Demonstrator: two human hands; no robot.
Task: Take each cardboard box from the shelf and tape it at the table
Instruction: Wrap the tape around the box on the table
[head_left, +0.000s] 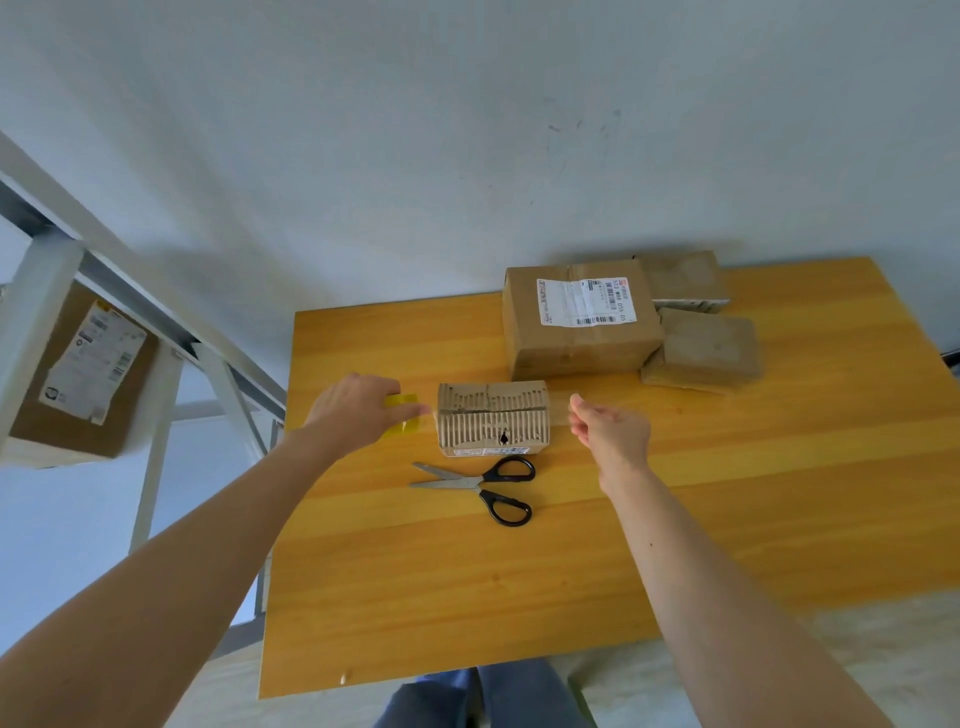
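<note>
A small cardboard box (493, 421) with a torn, ribbed top lies on the yellow wooden table (519, 582). Just left of it, my left hand (358, 410) grips a yellow tape roll (402, 402), mostly hidden under the fingers. My right hand (610, 431) is just right of the box with its fingers curled. It seems to pinch the end of a faint clear tape strip (560, 405) stretched across the box top.
Black-handled scissors (483, 486) lie half apart in front of the box. Behind it stand a larger labelled box (576, 327) and two small brown boxes (685, 278) (709, 351). A white shelf (31, 312) at the left holds another labelled box (83, 369).
</note>
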